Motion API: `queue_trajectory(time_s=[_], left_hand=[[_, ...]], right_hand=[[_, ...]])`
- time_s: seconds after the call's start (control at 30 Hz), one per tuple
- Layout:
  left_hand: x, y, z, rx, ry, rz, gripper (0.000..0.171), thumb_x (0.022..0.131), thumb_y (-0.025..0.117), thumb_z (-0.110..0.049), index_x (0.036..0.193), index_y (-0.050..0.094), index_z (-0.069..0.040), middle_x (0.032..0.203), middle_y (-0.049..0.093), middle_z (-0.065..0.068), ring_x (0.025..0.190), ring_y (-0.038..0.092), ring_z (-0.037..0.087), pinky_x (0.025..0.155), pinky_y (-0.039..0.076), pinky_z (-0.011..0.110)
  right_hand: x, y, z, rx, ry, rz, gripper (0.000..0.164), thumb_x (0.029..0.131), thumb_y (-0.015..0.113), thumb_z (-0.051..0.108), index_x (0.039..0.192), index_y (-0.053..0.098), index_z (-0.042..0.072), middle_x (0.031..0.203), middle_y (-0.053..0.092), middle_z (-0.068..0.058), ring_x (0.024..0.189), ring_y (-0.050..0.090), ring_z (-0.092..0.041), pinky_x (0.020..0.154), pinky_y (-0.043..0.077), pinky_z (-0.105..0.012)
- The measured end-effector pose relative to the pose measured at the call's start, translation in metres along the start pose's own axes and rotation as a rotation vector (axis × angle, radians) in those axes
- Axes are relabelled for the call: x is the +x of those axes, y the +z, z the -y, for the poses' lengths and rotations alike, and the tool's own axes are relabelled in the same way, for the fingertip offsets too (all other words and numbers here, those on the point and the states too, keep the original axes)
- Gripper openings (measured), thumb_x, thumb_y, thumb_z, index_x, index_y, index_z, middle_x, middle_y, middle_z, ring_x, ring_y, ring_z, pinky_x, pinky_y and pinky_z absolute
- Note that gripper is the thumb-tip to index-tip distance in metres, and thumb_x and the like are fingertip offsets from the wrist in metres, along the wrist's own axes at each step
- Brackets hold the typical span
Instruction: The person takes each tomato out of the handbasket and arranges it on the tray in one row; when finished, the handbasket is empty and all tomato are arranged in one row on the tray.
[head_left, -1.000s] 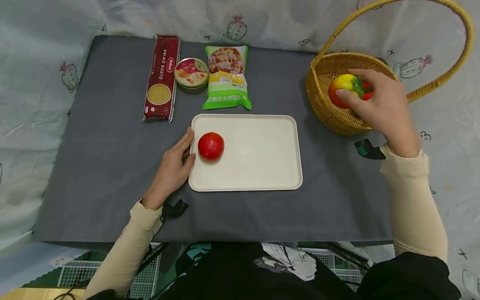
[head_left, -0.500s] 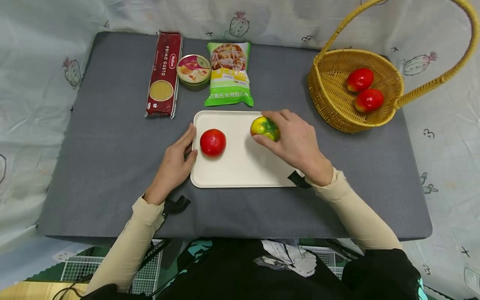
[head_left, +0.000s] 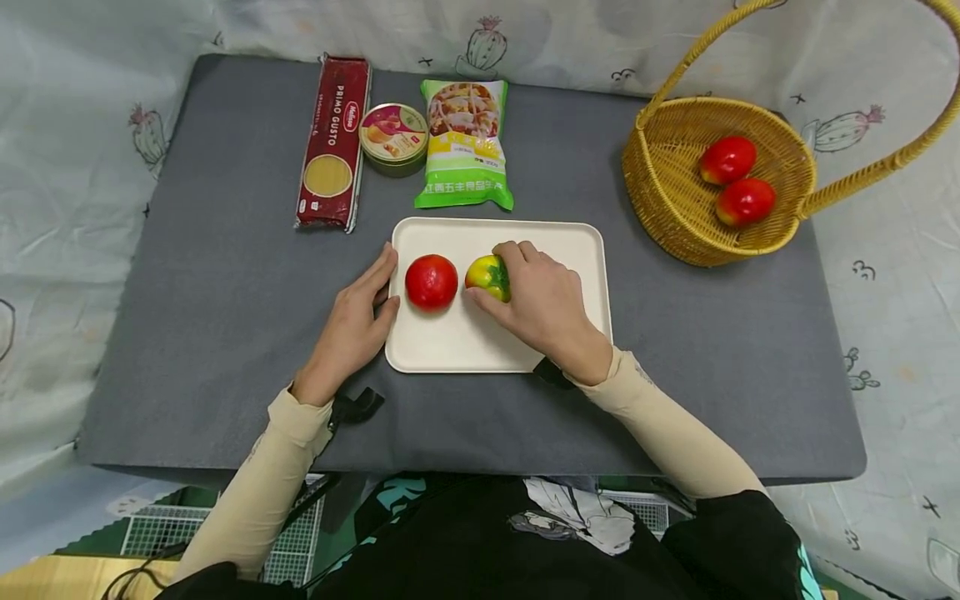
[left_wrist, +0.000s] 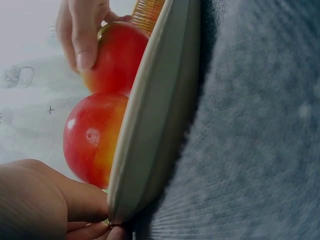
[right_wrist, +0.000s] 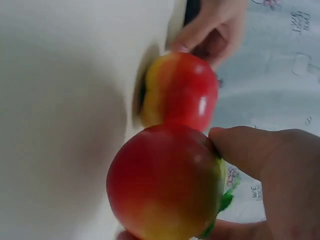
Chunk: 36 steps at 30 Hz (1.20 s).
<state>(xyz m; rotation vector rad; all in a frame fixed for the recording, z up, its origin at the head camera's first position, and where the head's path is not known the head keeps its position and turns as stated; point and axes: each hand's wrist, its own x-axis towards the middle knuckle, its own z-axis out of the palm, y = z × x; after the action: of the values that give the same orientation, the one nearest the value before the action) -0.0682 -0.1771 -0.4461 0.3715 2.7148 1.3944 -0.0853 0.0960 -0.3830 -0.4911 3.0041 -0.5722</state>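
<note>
A cream rectangular tray [head_left: 525,354] lies on the grey tabletop. My left hand [head_left: 348,329] rests at its left edge, thumb and forefinger spread apart along the rim. One red tomato [head_left: 431,283] sits on the tray's left part, close to that hand; the left wrist view shows a yellow patch on its side. My right hand [head_left: 543,300] holds a second red-and-yellow tomato [right_wrist: 165,182] between thumb and fingers, just right of the first. Its green leafy top faces my palm. In the right wrist view this tomato overlaps the first one.
A wicker basket [head_left: 652,200] with a tall handle stands at the back right, holding two red fruits [head_left: 735,179]. Behind the tray are a red pasta pack [head_left: 333,142], a round can [head_left: 393,137] and a green snack bag [head_left: 467,146].
My right hand has lifted the second tomato out of the basket and carried it left over the tray, beside the first. My left hand stays at the tray's edge.
</note>
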Motion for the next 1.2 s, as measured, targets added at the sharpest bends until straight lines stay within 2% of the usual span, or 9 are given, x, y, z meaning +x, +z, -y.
queue_trajectory(time_s=[0.17, 0.33, 0.47, 0.63, 0.7, 0.8, 0.93, 1.03, 1.2], left_hand=[[0.000, 0.001, -0.001, -0.004, 0.008, 0.004, 0.066, 0.102, 0.063, 0.005, 0.163, 0.038, 0.000, 0.171, 0.032, 0.009, 0.150, 0.042, 0.024, 0.112, 0.047, 0.044], [0.000, 0.001, -0.001, -0.003, 0.012, -0.001, 0.066, 0.102, 0.064, 0.006, 0.162, 0.039, 0.000, 0.171, 0.033, 0.010, 0.150, 0.042, 0.024, 0.112, 0.047, 0.043], [0.000, 0.001, 0.000, -0.003, 0.010, 0.002, 0.066, 0.102, 0.063, 0.006, 0.162, 0.039, 0.001, 0.171, 0.033, 0.011, 0.150, 0.041, 0.024, 0.112, 0.047, 0.042], [0.000, 0.001, 0.000, -0.010, 0.007, 0.006, 0.065, 0.102, 0.063, 0.007, 0.162, 0.038, 0.002, 0.171, 0.032, 0.011, 0.150, 0.041, 0.025, 0.112, 0.047, 0.041], [0.000, 0.001, 0.000, -0.011, 0.006, 0.004, 0.065, 0.101, 0.063, 0.007, 0.162, 0.039, 0.002, 0.171, 0.032, 0.011, 0.150, 0.041, 0.025, 0.112, 0.047, 0.041], [-0.001, 0.002, 0.000, -0.013, 0.007, 0.004, 0.065, 0.101, 0.063, 0.007, 0.162, 0.039, 0.002, 0.171, 0.032, 0.011, 0.150, 0.042, 0.026, 0.111, 0.047, 0.042], [-0.001, 0.002, 0.001, -0.015, 0.008, -0.001, 0.065, 0.101, 0.063, 0.007, 0.161, 0.040, 0.002, 0.171, 0.032, 0.012, 0.150, 0.042, 0.026, 0.112, 0.047, 0.043], [0.000, 0.002, 0.000, -0.014, 0.009, -0.004, 0.065, 0.101, 0.064, 0.007, 0.162, 0.040, 0.002, 0.171, 0.032, 0.012, 0.150, 0.043, 0.026, 0.112, 0.046, 0.044], [0.000, 0.001, 0.000, -0.013, 0.015, -0.004, 0.065, 0.101, 0.063, 0.006, 0.161, 0.040, 0.002, 0.171, 0.033, 0.011, 0.150, 0.043, 0.025, 0.112, 0.046, 0.044]], right_hand=[[-0.002, -0.011, -0.005, 0.192, 0.031, 0.016, 0.070, 0.095, 0.076, 0.048, 0.151, 0.058, 0.010, 0.123, 0.060, -0.015, 0.088, 0.065, -0.031, 0.076, 0.056, -0.048], [-0.003, -0.015, -0.011, 0.397, 0.026, -0.046, 0.062, 0.090, 0.081, 0.029, 0.141, 0.057, 0.002, 0.130, 0.061, -0.015, 0.102, 0.064, -0.029, 0.084, 0.059, -0.041], [-0.003, -0.006, -0.014, 0.449, 0.015, -0.059, 0.069, 0.089, 0.083, 0.023, 0.143, 0.045, 0.002, 0.136, 0.062, -0.018, 0.104, 0.065, -0.029, 0.084, 0.058, -0.041], [-0.003, 0.013, -0.014, 0.367, -0.041, -0.025, 0.086, 0.092, 0.085, 0.022, 0.164, 0.038, 0.014, 0.137, 0.052, -0.021, 0.102, 0.064, -0.033, 0.084, 0.059, -0.048], [-0.002, 0.021, -0.013, 0.303, -0.036, -0.029, 0.082, 0.092, 0.086, 0.024, 0.162, 0.044, 0.018, 0.136, 0.049, -0.022, 0.096, 0.066, -0.035, 0.082, 0.061, -0.050], [-0.002, 0.030, -0.010, 0.193, -0.012, -0.066, 0.073, 0.088, 0.090, 0.031, 0.149, 0.053, 0.012, 0.141, 0.049, -0.021, 0.095, 0.070, -0.039, 0.079, 0.063, -0.053], [-0.003, 0.032, -0.004, 0.085, -0.015, -0.086, 0.077, 0.085, 0.092, 0.038, 0.142, 0.049, 0.008, 0.138, 0.059, -0.018, 0.095, 0.072, -0.038, 0.071, 0.064, -0.053], [-0.008, 0.028, 0.001, 0.068, -0.031, -0.062, 0.078, 0.086, 0.090, 0.038, 0.143, 0.045, 0.008, 0.128, 0.066, -0.016, 0.092, 0.072, -0.036, 0.067, 0.064, -0.052], [-0.016, 0.022, 0.004, 0.064, -0.063, -0.034, 0.076, 0.088, 0.087, 0.031, 0.147, 0.046, 0.007, 0.128, 0.069, -0.017, 0.095, 0.072, -0.036, 0.069, 0.065, -0.054]])
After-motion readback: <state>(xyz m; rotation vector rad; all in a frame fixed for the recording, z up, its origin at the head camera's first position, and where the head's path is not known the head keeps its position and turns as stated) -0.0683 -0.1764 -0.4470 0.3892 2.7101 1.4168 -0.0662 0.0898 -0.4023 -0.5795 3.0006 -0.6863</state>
